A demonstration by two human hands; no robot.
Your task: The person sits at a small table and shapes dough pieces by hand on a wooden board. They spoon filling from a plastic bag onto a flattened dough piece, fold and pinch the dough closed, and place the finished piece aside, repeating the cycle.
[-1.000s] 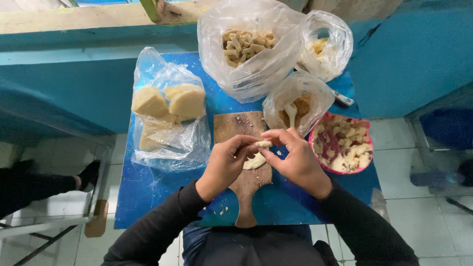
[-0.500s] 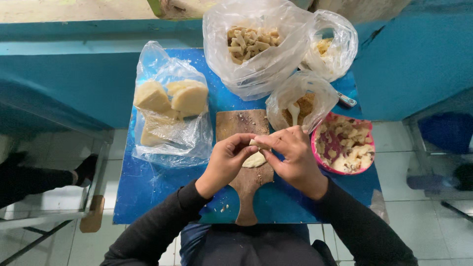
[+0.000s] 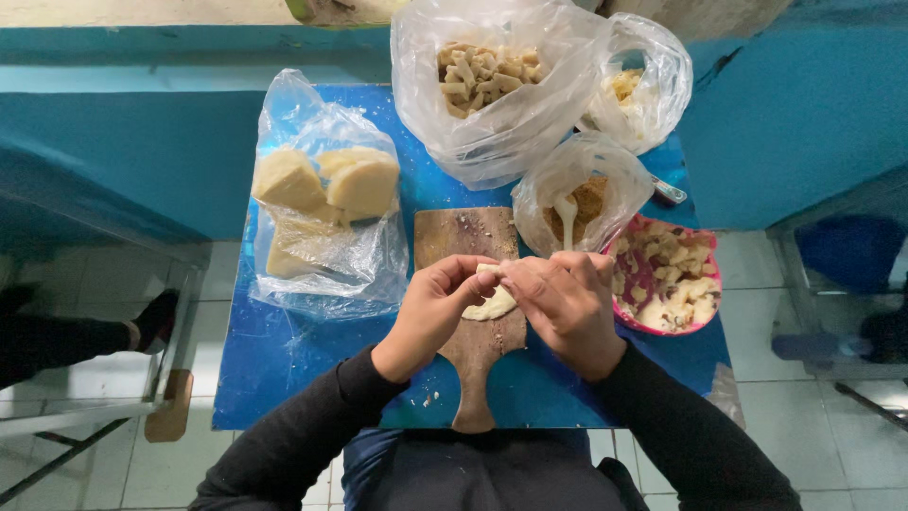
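My left hand [image 3: 435, 308] and my right hand [image 3: 567, 303] meet over a wooden paddle board [image 3: 473, 341], both pinching one pale piece of dough [image 3: 494, 301] between their fingertips. The dough hangs just above the board, partly hidden by my fingers. Black sleeves cover both arms. A small clear bag of brown filling [image 3: 586, 194] with a white spoon [image 3: 566, 216] stands right behind my right hand.
A small blue table [image 3: 284, 364] holds a clear bag with pale dough blocks [image 3: 326, 189] at the left, a large bag of shaped pieces [image 3: 487, 76] at the back, another bag [image 3: 638, 80] beside it, and a pink bowl of pieces [image 3: 667, 284] at the right. Tiled floor surrounds the table.
My hands have stayed over the board, and the fingers have closed further around the dough, folding it. The camera view has shifted slightly.
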